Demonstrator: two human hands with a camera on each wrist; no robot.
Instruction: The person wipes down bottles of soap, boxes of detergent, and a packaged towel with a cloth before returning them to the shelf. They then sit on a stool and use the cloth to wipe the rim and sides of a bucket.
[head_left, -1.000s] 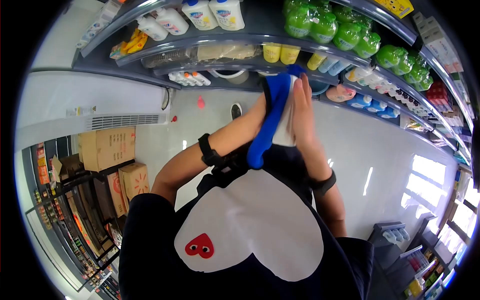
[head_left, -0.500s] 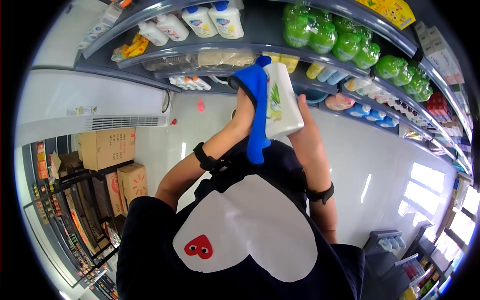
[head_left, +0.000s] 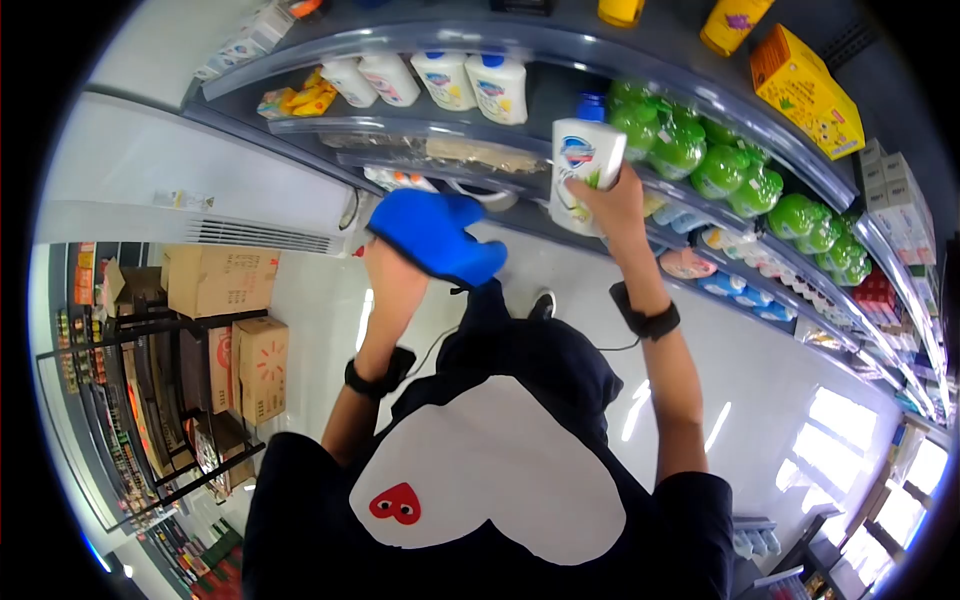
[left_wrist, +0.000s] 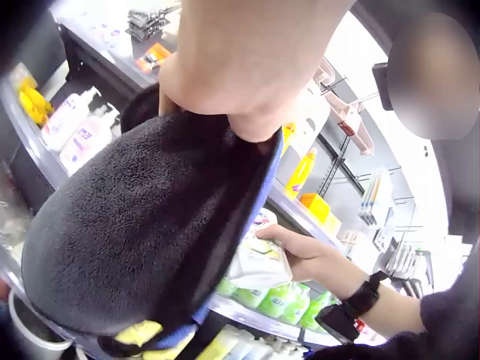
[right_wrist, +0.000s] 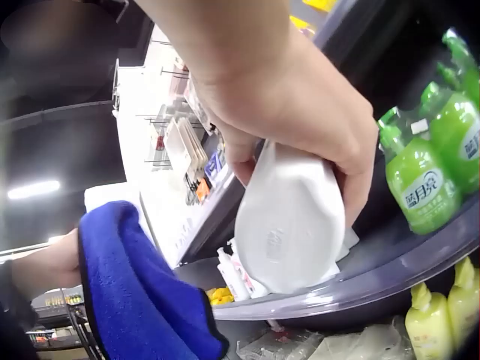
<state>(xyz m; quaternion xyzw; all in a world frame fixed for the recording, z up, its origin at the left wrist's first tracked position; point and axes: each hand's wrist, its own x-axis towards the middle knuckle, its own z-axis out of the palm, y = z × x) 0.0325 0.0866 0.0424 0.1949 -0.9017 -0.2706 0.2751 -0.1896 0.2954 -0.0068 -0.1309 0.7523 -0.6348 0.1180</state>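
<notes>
My right hand [head_left: 618, 202] grips a white pump bottle [head_left: 572, 212] with a blue top around its lower part, up in front of the shelf. In the right wrist view the thumb and fingers wrap the bottle, its smooth base [right_wrist: 289, 232] facing the camera. To the left, apart from the bottle, my left hand [head_left: 393, 285] holds a blue cloth [head_left: 428, 235] with black edging; it covers the fingers. The left wrist view shows the cloth's dark grey plush side [left_wrist: 142, 217] hanging from the hand.
Similar white bottles [head_left: 497, 92] stand left on the same shelf, green bottles [head_left: 680, 150] to the right. Above lies a yellow box [head_left: 808, 90]. A curved shelf edge [head_left: 420, 130] runs below the bottles. Cardboard boxes [head_left: 262, 370] sit on a rack at left.
The hands have parted. My right hand has carried the bottle up and forward to the shelf; my left hand has moved left with the cloth, off the bottle.
</notes>
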